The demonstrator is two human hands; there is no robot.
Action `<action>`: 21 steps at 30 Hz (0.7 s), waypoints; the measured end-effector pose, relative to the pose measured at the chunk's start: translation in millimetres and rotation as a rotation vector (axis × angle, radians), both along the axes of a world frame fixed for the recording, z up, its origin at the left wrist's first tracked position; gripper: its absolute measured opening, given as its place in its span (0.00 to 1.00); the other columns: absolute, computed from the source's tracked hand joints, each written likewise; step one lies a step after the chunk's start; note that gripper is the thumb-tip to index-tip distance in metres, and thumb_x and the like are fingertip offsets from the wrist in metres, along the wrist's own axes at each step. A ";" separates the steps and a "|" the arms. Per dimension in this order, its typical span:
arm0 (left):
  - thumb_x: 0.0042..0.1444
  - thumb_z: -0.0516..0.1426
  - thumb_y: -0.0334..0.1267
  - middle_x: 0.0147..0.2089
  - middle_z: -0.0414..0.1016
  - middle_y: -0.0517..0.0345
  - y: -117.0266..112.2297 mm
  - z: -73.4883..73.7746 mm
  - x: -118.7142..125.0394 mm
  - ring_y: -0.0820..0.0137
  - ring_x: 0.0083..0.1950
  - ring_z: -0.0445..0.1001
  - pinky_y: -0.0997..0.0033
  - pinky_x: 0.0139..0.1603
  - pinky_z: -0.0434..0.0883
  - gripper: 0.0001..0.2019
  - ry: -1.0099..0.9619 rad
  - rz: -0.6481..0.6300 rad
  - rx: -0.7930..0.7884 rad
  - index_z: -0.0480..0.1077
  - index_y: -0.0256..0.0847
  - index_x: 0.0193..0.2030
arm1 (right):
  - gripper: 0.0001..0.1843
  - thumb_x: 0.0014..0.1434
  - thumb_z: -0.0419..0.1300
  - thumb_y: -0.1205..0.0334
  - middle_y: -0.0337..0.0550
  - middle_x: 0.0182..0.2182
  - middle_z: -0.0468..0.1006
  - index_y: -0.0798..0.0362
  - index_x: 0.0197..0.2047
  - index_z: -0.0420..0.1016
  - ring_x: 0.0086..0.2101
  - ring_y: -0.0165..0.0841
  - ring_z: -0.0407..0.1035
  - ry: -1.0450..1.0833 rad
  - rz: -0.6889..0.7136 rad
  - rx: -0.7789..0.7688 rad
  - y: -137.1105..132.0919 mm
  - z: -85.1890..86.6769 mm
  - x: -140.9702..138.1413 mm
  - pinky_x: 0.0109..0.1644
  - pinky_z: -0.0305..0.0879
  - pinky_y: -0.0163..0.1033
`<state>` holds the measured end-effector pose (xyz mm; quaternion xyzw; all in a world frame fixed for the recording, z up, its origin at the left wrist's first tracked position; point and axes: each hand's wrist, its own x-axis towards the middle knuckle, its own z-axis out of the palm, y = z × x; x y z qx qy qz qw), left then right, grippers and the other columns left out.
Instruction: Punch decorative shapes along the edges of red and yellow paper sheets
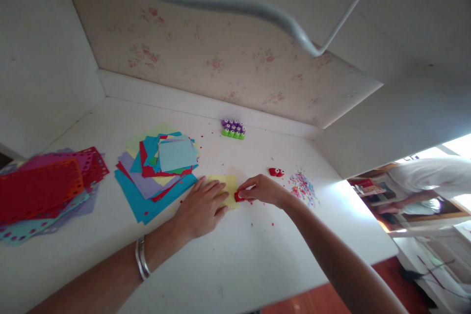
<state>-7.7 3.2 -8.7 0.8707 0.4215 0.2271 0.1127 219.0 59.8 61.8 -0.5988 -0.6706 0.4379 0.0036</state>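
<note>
My left hand (200, 208) lies flat with its fingers stretched over a yellow sheet of paper (230, 184), which rests on the white table (235, 260). At the sheet's right edge, my right hand (264, 189) is closed around a small red paper punch (238, 197). The thumb and fingers partly cover the punch, so I cannot tell whether it is pressed down. Two more red punches (276, 171) stand to the right, beyond my right hand. Beside them is a scattered heap of tiny coloured paper bits (302, 187).
Plain coloured sheets (178, 155) are stacked left of my hands. Farther left lie sheets with holes along their edges (40, 189). Purple and green punches (233, 129) stand in rows near the back wall. A white rail (221, 4) crosses overhead. Another person (423, 184) is at the right.
</note>
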 end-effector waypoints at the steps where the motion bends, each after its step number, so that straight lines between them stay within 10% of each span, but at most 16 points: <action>1: 0.66 0.51 0.44 0.62 0.70 0.55 -0.1 0.6 0.0 0.61 0.65 0.64 0.50 0.70 0.45 0.15 0.000 0.000 -0.002 0.71 0.47 0.55 | 0.15 0.53 0.67 0.50 0.43 0.26 0.81 0.49 0.41 0.84 0.28 0.32 0.72 0.002 -0.001 -0.006 0.2 0.1 -0.4 0.27 0.62 0.32; 21: 0.65 0.52 0.43 0.63 0.70 0.53 0.0 -0.4 -0.2 0.61 0.65 0.63 0.49 0.70 0.45 0.15 -0.022 0.000 -0.006 0.71 0.47 0.55 | 0.06 0.50 0.67 0.60 0.39 0.23 0.78 0.53 0.30 0.82 0.23 0.28 0.68 -0.125 0.045 0.082 3.0 0.3 -14.1 0.23 0.57 0.30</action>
